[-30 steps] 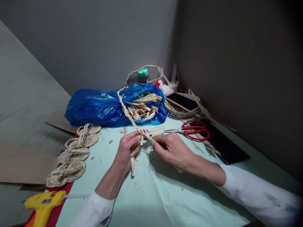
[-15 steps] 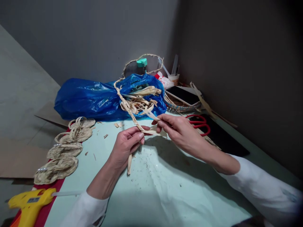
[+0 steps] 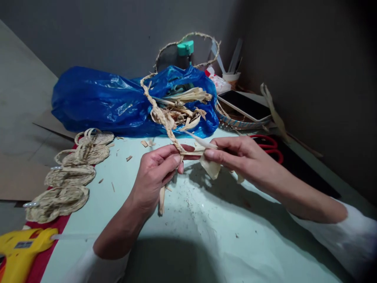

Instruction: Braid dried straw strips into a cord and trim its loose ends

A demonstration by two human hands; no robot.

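A long braid (image 3: 159, 112) of pale dried husk runs down from the blue bag to my left hand (image 3: 159, 167). The thumb and forefinger of that hand pinch the braid's lower end, and one loose strand hangs below the palm. To the right, my right hand (image 3: 232, 153) is closed on husk strips (image 3: 211, 167); one strip stretches between the two hands, and a wider end droops under the fingers. The far end of the braid makes a big loop around a green-capped bottle (image 3: 185, 48). Behind the hands, dried husks (image 3: 188, 106) spill from the bag's mouth.
A blue plastic bag (image 3: 97, 102) lies at the back. Several woven husk slippers (image 3: 70, 175) line the left edge, with a yellow glue gun (image 3: 28, 245) in front. Right of my hands are red-handled scissors (image 3: 272, 147), a black board (image 3: 309, 173) and a phone (image 3: 244, 105).
My right hand has moved right, drawing the husk strip out from the left hand, which keeps its pinch on the braid. The view has tilted down slightly.
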